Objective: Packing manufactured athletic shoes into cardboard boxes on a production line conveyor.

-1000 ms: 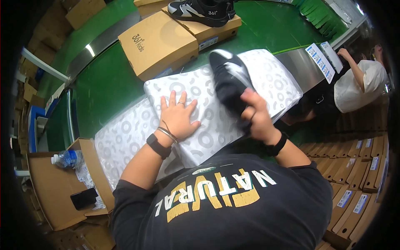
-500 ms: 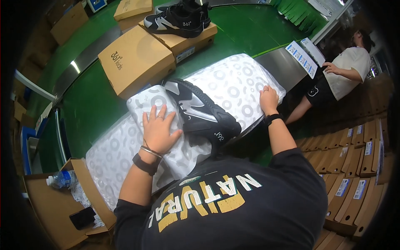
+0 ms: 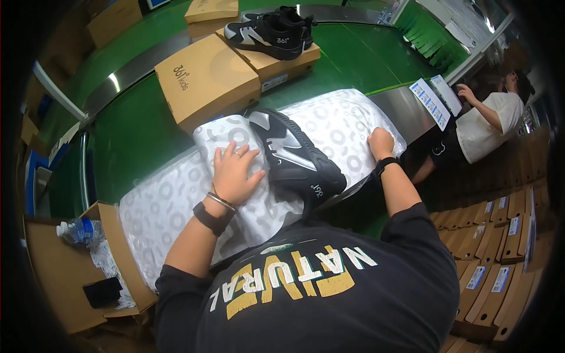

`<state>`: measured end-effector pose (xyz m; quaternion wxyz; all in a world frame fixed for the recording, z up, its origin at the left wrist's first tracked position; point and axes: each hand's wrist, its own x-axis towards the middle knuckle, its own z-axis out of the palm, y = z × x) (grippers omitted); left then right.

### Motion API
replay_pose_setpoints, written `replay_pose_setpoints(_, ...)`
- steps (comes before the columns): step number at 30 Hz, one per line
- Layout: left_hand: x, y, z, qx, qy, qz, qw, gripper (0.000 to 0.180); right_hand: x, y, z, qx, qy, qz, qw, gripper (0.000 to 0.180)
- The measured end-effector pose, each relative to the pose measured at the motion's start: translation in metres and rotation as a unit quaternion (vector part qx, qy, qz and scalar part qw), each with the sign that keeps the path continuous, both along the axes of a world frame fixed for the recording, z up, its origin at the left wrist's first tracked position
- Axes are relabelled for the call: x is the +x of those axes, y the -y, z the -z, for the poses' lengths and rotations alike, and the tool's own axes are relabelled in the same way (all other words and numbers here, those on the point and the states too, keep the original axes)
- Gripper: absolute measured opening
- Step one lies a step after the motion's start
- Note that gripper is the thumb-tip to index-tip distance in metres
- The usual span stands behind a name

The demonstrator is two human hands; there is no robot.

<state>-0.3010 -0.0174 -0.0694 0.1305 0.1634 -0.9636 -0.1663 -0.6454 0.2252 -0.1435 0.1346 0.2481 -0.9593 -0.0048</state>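
Note:
My left hand [image 3: 235, 176] lies with its fingers spread on a folded flap of patterned wrapping paper [image 3: 223, 130]. Just right of it, a black and silver sneaker [image 3: 294, 152] rests on its side, sole facing right, its heel end toward me. Under the shoe and to its right is a stack of white tissue paper [image 3: 335, 115] with grey ring prints. My right hand [image 3: 381, 144] is closed at that stack's right edge, pinching the paper, which creases by the fingers. Another plastic-covered paper stack [image 3: 159, 206] extends to the left.
Shoe boxes [image 3: 206, 79] and a pair of black sneakers [image 3: 273, 35] stand on the green conveyor [image 3: 126, 138]. An opened carton [image 3: 50, 259] at left holds a bottle and a phone. Rows of shoe boxes [image 3: 488, 253] are at right, with another person [image 3: 488, 126] beyond.
The whole view has shifted a little. My right hand's fingers have curled in more tightly at the paper's edge. My left hand stays on the flap. The other person has raised a hand.

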Motion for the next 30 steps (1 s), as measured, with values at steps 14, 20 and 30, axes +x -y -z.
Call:
replay_pose_setpoints(14,-0.022,0.013,-0.025,0.669,-0.225,-0.127,0.697,0.038,0.243,0.083,-0.152,0.030,-0.022,-0.762,0.646,0.006)
replay_pose_setpoints(20,0.028,0.083,0.016,0.594,-0.248,-0.240,0.727,0.043,0.183,0.094,-0.189,-0.319,0.140,-0.619,0.704,0.028)
replay_pose_setpoints(30,-0.016,0.207,0.066,0.531,-0.333,-0.404,0.666,0.048,0.142,0.290,-0.124,-0.198,0.200,-0.479,0.832,0.050)
